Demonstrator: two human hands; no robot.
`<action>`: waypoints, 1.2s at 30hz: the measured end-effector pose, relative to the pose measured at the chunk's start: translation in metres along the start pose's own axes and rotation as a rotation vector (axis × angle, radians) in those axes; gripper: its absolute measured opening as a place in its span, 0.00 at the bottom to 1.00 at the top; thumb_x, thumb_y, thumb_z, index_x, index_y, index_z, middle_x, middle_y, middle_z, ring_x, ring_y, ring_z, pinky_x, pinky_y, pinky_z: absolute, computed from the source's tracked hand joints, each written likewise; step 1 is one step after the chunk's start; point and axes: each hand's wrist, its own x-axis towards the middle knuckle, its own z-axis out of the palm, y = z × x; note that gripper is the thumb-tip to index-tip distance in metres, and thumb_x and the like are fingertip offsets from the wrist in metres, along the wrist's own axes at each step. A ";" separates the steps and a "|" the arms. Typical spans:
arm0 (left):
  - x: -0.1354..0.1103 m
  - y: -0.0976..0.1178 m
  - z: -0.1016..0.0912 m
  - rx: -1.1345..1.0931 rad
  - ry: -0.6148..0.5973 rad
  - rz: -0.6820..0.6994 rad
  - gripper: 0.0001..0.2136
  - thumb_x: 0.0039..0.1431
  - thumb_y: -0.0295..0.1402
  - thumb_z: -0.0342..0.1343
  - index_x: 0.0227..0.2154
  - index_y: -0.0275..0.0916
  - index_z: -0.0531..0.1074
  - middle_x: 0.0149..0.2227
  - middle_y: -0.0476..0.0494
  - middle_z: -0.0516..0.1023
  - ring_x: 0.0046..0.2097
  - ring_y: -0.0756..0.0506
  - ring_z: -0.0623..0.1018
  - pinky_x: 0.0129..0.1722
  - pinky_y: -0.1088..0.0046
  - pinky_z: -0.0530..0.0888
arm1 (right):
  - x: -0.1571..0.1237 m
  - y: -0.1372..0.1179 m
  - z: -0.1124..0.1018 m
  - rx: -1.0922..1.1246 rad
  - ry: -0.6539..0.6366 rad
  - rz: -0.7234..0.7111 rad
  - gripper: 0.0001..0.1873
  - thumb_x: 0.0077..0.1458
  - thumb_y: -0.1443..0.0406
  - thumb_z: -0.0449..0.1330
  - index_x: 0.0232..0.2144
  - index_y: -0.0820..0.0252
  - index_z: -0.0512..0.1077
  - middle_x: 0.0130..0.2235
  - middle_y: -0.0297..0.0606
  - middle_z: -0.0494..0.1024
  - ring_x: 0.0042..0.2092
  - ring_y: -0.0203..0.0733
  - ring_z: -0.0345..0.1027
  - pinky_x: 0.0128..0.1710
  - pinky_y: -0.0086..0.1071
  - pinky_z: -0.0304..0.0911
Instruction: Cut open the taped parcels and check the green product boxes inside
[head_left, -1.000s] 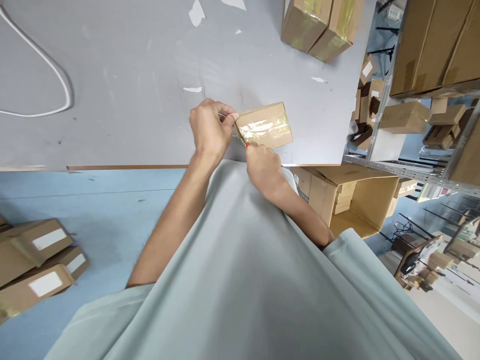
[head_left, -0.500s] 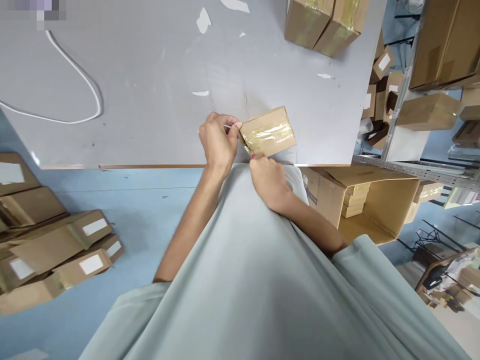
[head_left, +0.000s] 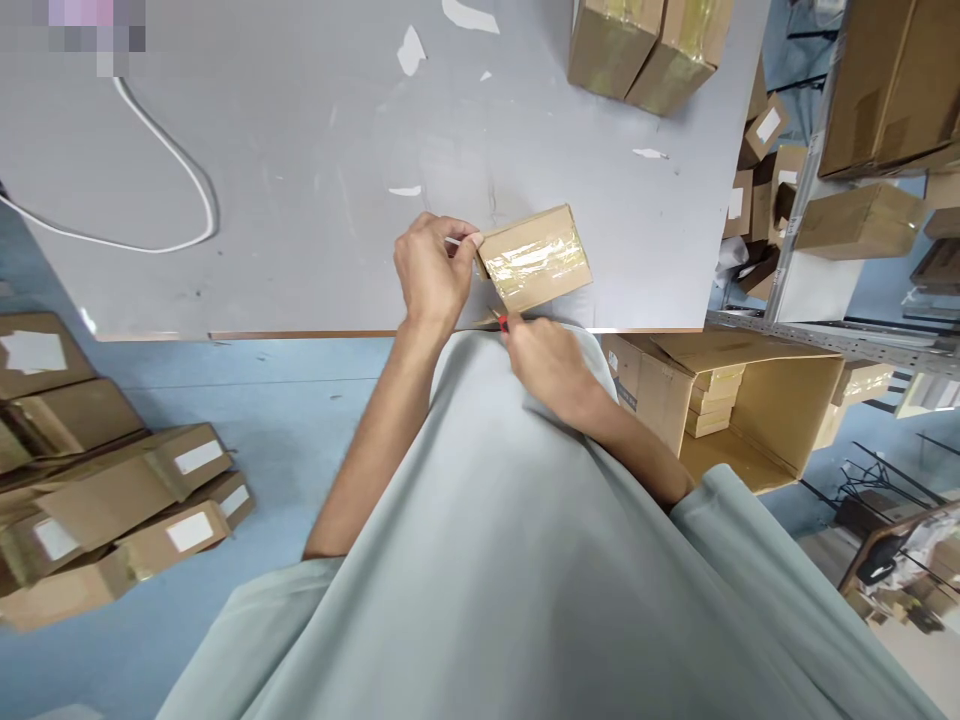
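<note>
A small cardboard box, banded with shiny clear tape, rests at the front edge of the table. My left hand pinches its left upper corner between thumb and fingers, and a thin white sliver shows between those fingers. Below the box's lower left corner, my right hand is closed around a small red-handled tool with a thin tip; its exact kind is mostly hidden by the fingers. The tip is just off the box's left end, where a dark gap shows.
On the grey table lie white paper scraps and a white cable. Two taped cartons stand at the back right. A big open carton is at right below the table; stacked boxes sit at left.
My right hand has drawn slightly down and away from the box with the red-handled tool. More of the box's left end shows. My left hand keeps its pinch.
</note>
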 end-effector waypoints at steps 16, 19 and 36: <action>-0.026 0.034 0.068 0.136 -0.277 0.436 0.30 0.64 0.62 0.69 0.63 0.53 0.81 0.82 0.41 0.67 0.86 0.19 0.54 0.83 0.26 0.46 | -0.003 0.109 -0.030 0.040 0.394 0.205 0.29 0.83 0.58 0.52 0.79 0.52 0.70 0.60 0.49 0.90 0.58 0.56 0.87 0.58 0.41 0.76; -0.025 0.026 0.070 0.248 -0.249 0.488 0.28 0.69 0.55 0.66 0.66 0.50 0.80 0.83 0.36 0.65 0.86 0.21 0.56 0.84 0.28 0.45 | 0.014 0.103 -0.032 0.033 0.352 0.195 0.30 0.84 0.57 0.51 0.80 0.53 0.69 0.60 0.49 0.90 0.57 0.56 0.86 0.58 0.42 0.75; -0.025 0.017 0.077 0.272 -0.256 0.534 0.27 0.72 0.53 0.65 0.68 0.48 0.79 0.84 0.35 0.65 0.85 0.20 0.58 0.84 0.28 0.45 | 0.036 0.069 -0.055 -0.086 0.165 0.364 0.24 0.85 0.58 0.50 0.72 0.56 0.74 0.58 0.53 0.88 0.61 0.61 0.81 0.62 0.51 0.75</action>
